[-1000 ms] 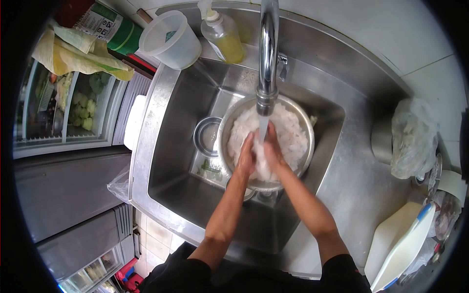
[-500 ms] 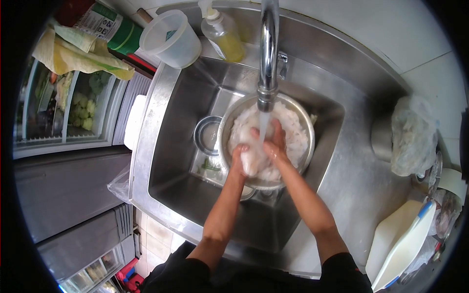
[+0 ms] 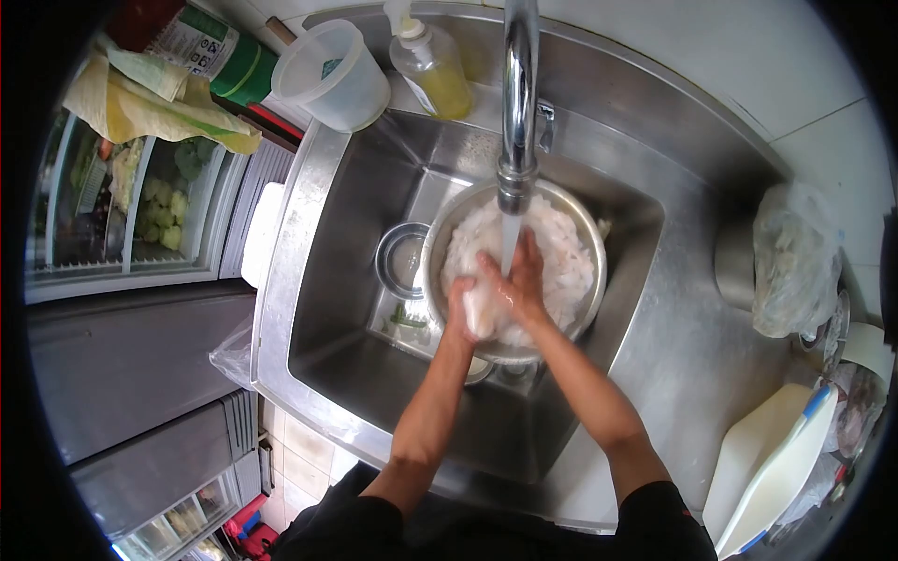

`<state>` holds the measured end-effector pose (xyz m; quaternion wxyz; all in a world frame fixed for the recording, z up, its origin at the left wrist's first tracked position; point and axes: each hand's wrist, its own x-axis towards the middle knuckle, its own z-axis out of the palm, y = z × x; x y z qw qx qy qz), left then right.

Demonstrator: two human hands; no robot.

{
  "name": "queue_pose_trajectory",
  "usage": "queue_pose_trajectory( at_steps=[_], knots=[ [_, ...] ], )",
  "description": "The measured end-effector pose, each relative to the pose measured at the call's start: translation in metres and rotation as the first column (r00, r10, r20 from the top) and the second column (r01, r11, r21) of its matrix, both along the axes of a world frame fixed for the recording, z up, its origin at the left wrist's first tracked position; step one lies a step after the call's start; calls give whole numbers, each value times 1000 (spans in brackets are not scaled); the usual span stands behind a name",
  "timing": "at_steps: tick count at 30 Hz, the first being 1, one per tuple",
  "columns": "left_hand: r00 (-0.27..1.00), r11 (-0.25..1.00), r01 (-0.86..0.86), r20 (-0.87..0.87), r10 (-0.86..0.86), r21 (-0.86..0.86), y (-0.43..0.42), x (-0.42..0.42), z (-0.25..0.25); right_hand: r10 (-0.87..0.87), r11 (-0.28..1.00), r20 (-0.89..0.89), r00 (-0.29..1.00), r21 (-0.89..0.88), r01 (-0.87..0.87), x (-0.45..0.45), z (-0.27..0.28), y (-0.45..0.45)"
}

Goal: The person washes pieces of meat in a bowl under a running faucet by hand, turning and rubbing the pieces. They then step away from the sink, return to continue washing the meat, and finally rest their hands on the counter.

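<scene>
A round metal bowl (image 3: 599, 290) full of pale, whitish-pink raw meat pieces (image 3: 561, 245) stands in the sink. Water (image 3: 510, 241) runs from the chrome faucet (image 3: 519, 122) down into it. My left hand (image 3: 460, 310) is closed around the side of a larger pale piece of raw meat (image 3: 481, 316) at the bowl's near left; its exact kind is unclear. Beside it, under the stream, my right hand (image 3: 520, 285) has its fingers spread, thumb toward that piece. Its palm side is hidden.
The steel sink (image 3: 374, 351) holds a small round metal dish (image 3: 402, 260) and green scraps (image 3: 407, 318). Behind are a clear plastic tub (image 3: 341, 89) and a soap bottle (image 3: 435, 75). At right lie a plastic bag (image 3: 795, 262) and a white container (image 3: 762, 458).
My right hand has drawn slightly apart from the larger piece, its fingers spreading under the water. My left hand stays on the piece. The whole view has shifted a little.
</scene>
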<state>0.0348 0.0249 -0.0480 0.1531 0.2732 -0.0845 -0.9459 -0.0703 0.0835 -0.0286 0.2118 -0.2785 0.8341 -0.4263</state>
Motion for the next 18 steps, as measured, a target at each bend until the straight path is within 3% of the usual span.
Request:
queue_pose_trajectory(
  at_steps=[4, 7, 10, 13, 18],
  knots=[
    [996, 997, 75, -50, -74, 5, 7, 8, 10, -62, 998, 93, 994, 7, 62, -6, 4, 0],
    [987, 989, 136, -93, -130, 61, 6, 19, 4, -126, 987, 195, 973, 120, 104, -7, 25, 0],
    [980, 981, 186, -77, -182, 52, 8, 25, 11, -244, 969, 197, 949, 95, 230, -11, 14, -3],
    [971, 970, 237, -56, -234, 54, 11, 30, 20, -57, 992, 625, 779, -53, 115, -35, 20, 6],
    [975, 974, 221, -1, -221, 45, 20, 43, 14, -166, 984, 703, 692, 68, 166, -40, -10, 5]
  ],
)
